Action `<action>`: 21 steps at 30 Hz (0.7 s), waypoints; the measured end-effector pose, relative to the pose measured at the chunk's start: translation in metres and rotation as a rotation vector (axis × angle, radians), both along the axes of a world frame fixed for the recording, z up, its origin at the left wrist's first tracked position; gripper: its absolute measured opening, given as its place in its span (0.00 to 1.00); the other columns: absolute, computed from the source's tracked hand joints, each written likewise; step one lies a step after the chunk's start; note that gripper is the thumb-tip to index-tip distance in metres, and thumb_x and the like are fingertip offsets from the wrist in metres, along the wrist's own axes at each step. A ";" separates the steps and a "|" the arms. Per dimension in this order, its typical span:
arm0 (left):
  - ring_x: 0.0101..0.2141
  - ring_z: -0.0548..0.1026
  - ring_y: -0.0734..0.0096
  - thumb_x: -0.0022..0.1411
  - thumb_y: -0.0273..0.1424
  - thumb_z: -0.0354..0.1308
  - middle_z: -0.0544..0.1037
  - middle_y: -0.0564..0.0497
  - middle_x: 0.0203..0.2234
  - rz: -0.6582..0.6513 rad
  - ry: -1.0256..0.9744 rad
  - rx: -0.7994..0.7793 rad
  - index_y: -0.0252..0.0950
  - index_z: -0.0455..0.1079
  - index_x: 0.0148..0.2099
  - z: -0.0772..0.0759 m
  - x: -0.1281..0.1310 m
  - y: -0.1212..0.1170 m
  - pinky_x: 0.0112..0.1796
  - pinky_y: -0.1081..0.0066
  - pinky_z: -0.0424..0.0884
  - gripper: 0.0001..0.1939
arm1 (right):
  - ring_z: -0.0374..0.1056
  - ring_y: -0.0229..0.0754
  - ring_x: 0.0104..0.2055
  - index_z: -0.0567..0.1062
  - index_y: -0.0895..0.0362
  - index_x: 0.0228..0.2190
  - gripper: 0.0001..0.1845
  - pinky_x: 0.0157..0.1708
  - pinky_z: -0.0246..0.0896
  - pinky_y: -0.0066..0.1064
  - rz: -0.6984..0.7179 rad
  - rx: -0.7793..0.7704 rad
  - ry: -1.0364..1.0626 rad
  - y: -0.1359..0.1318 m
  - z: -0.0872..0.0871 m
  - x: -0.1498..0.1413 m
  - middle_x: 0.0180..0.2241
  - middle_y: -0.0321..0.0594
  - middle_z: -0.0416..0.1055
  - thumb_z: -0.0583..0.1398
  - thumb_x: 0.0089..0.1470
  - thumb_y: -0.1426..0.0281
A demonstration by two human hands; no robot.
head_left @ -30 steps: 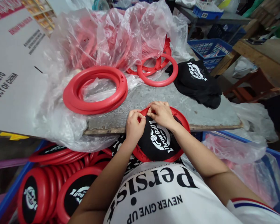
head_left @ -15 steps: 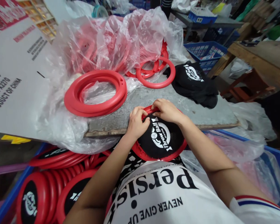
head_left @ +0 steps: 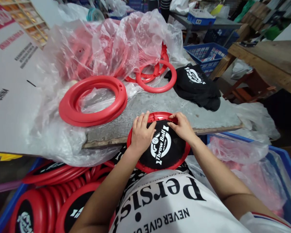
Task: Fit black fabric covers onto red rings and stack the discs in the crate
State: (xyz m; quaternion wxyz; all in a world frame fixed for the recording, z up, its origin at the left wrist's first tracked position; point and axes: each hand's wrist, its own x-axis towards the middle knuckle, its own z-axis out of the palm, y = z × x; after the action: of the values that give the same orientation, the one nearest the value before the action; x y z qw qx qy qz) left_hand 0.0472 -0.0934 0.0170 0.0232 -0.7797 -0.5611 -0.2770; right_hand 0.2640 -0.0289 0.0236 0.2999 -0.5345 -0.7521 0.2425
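A red plastic ring [head_left: 160, 115] with a black printed mesh cloth [head_left: 174, 150] across it leans between my lap and the table edge. My left hand [head_left: 142, 133] grips its left rim, fingers over the outer edge and thumb on the cloth. At the upper right, my right hand [head_left: 182, 127] pinches the cloth edge against the rim. Between the hands, the inner groove of the ring shows along the top. Beyond them lie stacked bare red rings [head_left: 120, 103] on the left and a pile of black printed cloths [head_left: 199, 90] on the right.
More red rings sit under a clear plastic bag [head_left: 106, 48] on the grey table [head_left: 145, 106]. Finished-looking discs [head_left: 40, 207] fill a blue crate at lower left. A plastic-lined blue crate [head_left: 281, 161] stands at lower right. A carton [head_left: 12, 97] borders the left side.
The ring has turned a little, so its lettering is slanted differently. My hands have spread apart along the rim, the right one moving rightward. The view has shifted slightly.
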 end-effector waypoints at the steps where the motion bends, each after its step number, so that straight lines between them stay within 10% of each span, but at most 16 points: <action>1: 0.67 0.60 0.42 0.66 0.29 0.58 0.60 0.35 0.68 0.004 -0.004 -0.004 0.39 0.73 0.56 -0.001 0.001 0.000 0.63 0.41 0.57 0.17 | 0.67 0.51 0.47 0.72 0.53 0.38 0.10 0.51 0.62 0.47 -0.003 -0.004 -0.008 0.000 0.001 -0.001 0.42 0.42 0.72 0.64 0.52 0.69; 14: 0.59 0.64 0.32 0.53 0.26 0.70 0.57 0.36 0.69 0.011 0.134 -0.196 0.36 0.76 0.44 0.028 0.012 0.012 0.55 0.37 0.63 0.15 | 0.66 0.53 0.48 0.71 0.54 0.39 0.10 0.51 0.62 0.48 0.037 0.024 -0.057 -0.002 0.004 -0.002 0.43 0.45 0.71 0.64 0.53 0.70; 21: 0.59 0.67 0.48 0.57 0.28 0.65 0.71 0.42 0.61 0.019 -0.186 -0.250 0.40 0.72 0.38 0.032 0.006 0.025 0.58 0.44 0.60 0.06 | 0.66 0.53 0.50 0.72 0.53 0.39 0.10 0.53 0.60 0.49 0.073 0.017 -0.022 0.006 0.012 -0.002 0.44 0.44 0.72 0.64 0.53 0.69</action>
State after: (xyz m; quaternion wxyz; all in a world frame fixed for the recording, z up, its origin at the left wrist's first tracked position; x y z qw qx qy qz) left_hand 0.0533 -0.0684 0.0494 -0.1233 -0.7423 -0.5981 -0.2760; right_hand 0.2621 -0.0228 0.0360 0.2870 -0.5068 -0.7764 0.2407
